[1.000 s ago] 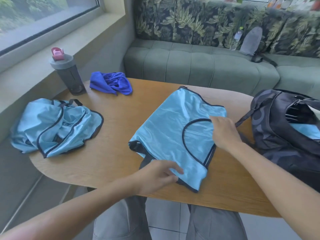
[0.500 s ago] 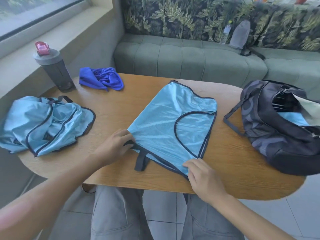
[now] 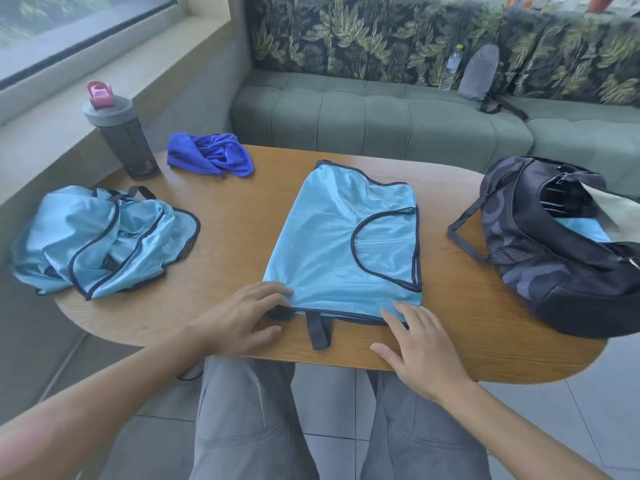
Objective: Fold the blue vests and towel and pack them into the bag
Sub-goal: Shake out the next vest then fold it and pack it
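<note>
Had my left hand [image 3: 242,317] and right hand [image 3: 419,344] flat, fingers relaxed, pinning the vest's [image 3: 343,244] near hem on the worktop [image 3: 239,230], probably squaring it for folding.

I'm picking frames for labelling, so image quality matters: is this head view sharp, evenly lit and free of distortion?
Head view: soft daylight from the window, no hard shadows; the vest and both hands, left hand and right hand, are fairly sharp; corners blur slightly, and the wide lens bends the table edge and sofa.
</note>
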The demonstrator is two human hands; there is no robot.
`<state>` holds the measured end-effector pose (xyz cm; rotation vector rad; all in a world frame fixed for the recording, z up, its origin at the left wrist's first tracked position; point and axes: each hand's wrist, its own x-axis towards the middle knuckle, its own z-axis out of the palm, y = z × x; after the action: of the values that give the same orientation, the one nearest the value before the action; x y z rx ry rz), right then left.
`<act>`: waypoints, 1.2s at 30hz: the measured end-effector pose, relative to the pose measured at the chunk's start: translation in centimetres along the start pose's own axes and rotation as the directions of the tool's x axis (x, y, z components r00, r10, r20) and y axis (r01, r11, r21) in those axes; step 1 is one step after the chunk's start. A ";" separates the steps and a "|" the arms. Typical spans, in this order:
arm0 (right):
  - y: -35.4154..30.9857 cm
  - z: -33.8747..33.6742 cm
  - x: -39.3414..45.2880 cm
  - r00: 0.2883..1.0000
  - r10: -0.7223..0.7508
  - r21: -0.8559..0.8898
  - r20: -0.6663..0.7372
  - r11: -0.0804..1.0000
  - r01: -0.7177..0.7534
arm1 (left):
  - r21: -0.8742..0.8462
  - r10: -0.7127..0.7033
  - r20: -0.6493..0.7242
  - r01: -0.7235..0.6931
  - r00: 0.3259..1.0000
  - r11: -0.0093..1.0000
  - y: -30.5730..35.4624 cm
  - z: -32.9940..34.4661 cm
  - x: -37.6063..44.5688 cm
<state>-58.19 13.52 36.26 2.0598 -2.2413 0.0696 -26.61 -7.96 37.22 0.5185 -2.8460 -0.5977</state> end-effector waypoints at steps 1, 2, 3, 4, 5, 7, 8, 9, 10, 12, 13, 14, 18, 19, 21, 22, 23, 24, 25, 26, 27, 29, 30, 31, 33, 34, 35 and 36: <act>0.0 0.2 -0.7 1.000 -0.007 0.000 -0.006 1.000 0.007 | -0.015 -0.014 0.022 0.014 1.000 1.000 0.1 0.2 -0.6; 0.0 0.3 -1.5 1.000 -0.012 0.004 -0.015 1.000 0.012 | -0.017 -0.015 0.033 0.015 0.999 1.000 0.4 0.4 -1.2; 0.0 0.5 -2.2 0.999 -0.017 0.008 -0.027 1.000 0.018 | -0.012 -0.011 0.038 0.012 0.999 1.000 0.8 0.7 -1.8; 0.0 0.7 -2.9 0.999 -0.022 0.012 -0.042 1.000 0.023 | -0.005 -0.002 0.038 0.002 0.999 1.000 1.4 1.0 -2.3; 0.0 0.8 -3.5 0.997 -0.031 0.015 -0.069 0.999 0.033 | 0.010 0.013 0.032 -0.013 0.999 1.000 2.1 1.4 -2.9; -0.1 1.1 -4.5 0.984 -0.065 0.022 -0.165 0.997 0.070 | 0.080 0.044 -0.007 -0.044 0.999 0.996 3.1 2.3 -4.0; 0.0 1.3 -4.8 0.974 -0.072 0.022 -0.214 0.997 0.079 | 0.135 0.064 -0.040 -0.059 0.997 0.989 3.5 2.8 -4.3; -0.1 1.5 -5.3 0.965 -0.071 0.024 -0.254 0.996 0.080 | 0.191 0.086 -0.079 -0.069 0.993 0.979 4.2 3.4 -4.6; -0.1 1.5 -5.5 0.955 -0.066 0.035 -0.288 0.996 0.080 | 0.239 0.109 -0.120 -0.077 0.987 0.968 4.7 3.9 -4.6; -0.4 1.3 -6.0 0.940 -0.049 0.055 -0.338 0.996 0.072 | 0.311 0.161 -0.205 -0.092 0.965 0.946 6.1 4.8 -4.5; -0.5 1.1 -6.2 0.935 -0.043 0.061 -0.352 0.996 0.069 | 0.334 0.178 -0.227 -0.095 0.958 0.938 6.9 5.0 -4.4; -0.7 0.8 -6.4 0.932 -0.041 0.065 -0.361 0.995 0.069 | 0.354 0.187 -0.233 -0.096 0.954 0.930 7.4 5.1 -4.3; -0.3 -0.1 -7.2 0.929 -0.047 0.091 -0.368 0.992 0.087 | 0.328 0.143 -0.190 -0.074 0.971 0.942 8.1 3.8 -4.9; -0.2 -0.3 -7.5 0.931 -0.040 0.109 -0.364 0.990 0.085 | 0.278 0.103 -0.178 -0.050 0.979 0.959 8.2 3.5 -5.1; -0.1 -0.9 -7.9 0.943 0.021 0.200 -0.334 0.979 0.049 | 0.103 -0.031 -0.176 0.049 0.984 0.993 9.0 2.8 -5.5; -0.2 -1.3 -8.1 0.949 0.088 0.291 -0.302 0.957 0.004 | -0.011 -0.111 -0.183 0.111 0.977 0.994 9.6 2.5 -5.6; -0.5 -1.9 -8.3 0.951 0.164 0.402 -0.263 0.915 -0.047 | -0.139 -0.196 -0.193 0.171 0.961 0.975 10.3 2.2 -5.7; -0.8 -2.5 -8.4 0.946 0.231 0.506 -0.227 0.858 -0.088 | -0.270 -0.283 -0.200 0.224 0.938 0.936 10.9 1.8 -5.7; -1.0 -3.2 -8.4 0.934 0.282 0.587 -0.220 0.803 -0.105 | -0.381 -0.352 -0.200 0.259 0.914 0.888 11.4 1.3 -5.5; -1.2 -3.8 -8.3 0.917 0.325 0.638 -0.232 0.762 -0.109 | -0.458 -0.391 -0.205 0.265 0.897 0.848 11.7 0.8 -5.4; -1.3 -4.5 -8.1 0.898 0.366 0.676 -0.244 0.728 -0.113 | -0.514 -0.406 -0.206 0.254 0.890 0.819 11.9 0.3 -5.1; -1.4 -5.8 -7.5 0.867 0.429 0.731 -0.253 0.672 -0.120 | -0.615 -0.403 -0.188 0.213 0.895 0.759 12.1 -0.8 -4.5; -1.4 -6.3 -7.1 0.858 0.447 0.748 -0.252 0.652 -0.120 | -0.656 -0.399 -0.184 0.191 0.898 0.730 12.1 -1.2 -4.2; -1.3 -6.8 -6.7 0.854 0.456 0.759 -0.252 0.640 -0.118 | -0.681 -0.400 -0.183 0.178 0.898 0.711 12.1 -1.7 -3.9; -1.1 -7.4 -5.7 0.852 0.458 0.762 -0.253 0.637 -0.117 | -0.682 -0.406 -0.200 0.170 0.892 0.711 11.8 -2.4 -3.1; -1.0 -7.6 -5.2 0.855 0.452 0.755 -0.256 0.646 -0.115 | -0.675 -0.407 -0.214 0.167 0.888 0.719 11.6 -2.7 -2.7; -0.8 -7.7 -4.6 0.857 0.444 0.744 -0.260 0.658 -0.115 | -0.664 -0.412 -0.228 0.168 0.882 0.728 11.4 -3.0 -2.2; -0.7 -7.7 -4.0 0.860 0.437 0.732 -0.263 0.671 -0.116 | -0.648 -0.424 -0.243 0.180 0.872 0.741 11.0 -3.1 -1.6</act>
<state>-56.86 18.16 43.54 1.6280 -2.4111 1.4596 -27.66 1.00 44.49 0.8707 -2.0386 -1.2611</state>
